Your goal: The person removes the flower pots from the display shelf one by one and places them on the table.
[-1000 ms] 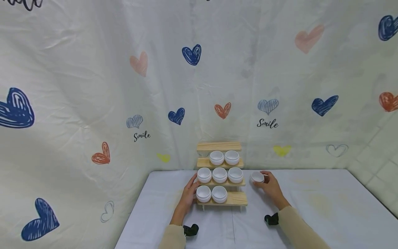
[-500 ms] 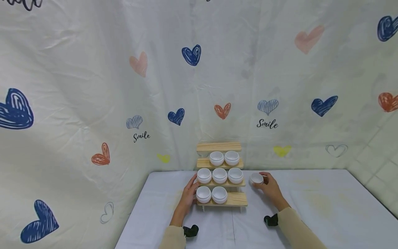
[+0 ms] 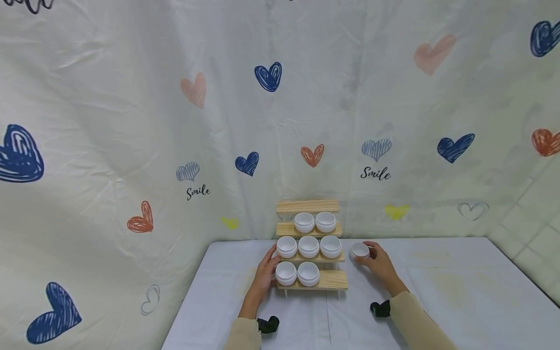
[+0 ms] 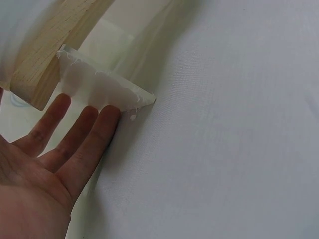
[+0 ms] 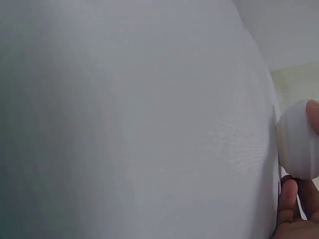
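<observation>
My right hand [image 3: 379,265] pinches a small white cup [image 3: 358,250] between thumb and fingers, to the right of a stepped wooden rack [image 3: 334,278]. In the right wrist view the cup [image 5: 296,142] is at the right edge, low at the tabletop; whether it touches the cloth I cannot tell. My left hand [image 3: 264,273] lies against the rack's left side. Its fingers [image 4: 82,144] stretch out to the clear side support [image 4: 99,87] in the left wrist view. Several white cups [image 3: 309,247] like the held one stand on the rack's lower three shelves.
The topmost shelf [image 3: 307,206] bears no cup. White cloth covers the table [image 3: 450,287]. Close behind the rack hangs a pale curtain [image 3: 328,112] printed with hearts. Black straps [image 3: 268,324] sit at both wrists.
My right hand and its cup have crept very slightly left, toward the rack. The left hand keeps its place at the rack's side, and the cups on the shelves have not moved.
</observation>
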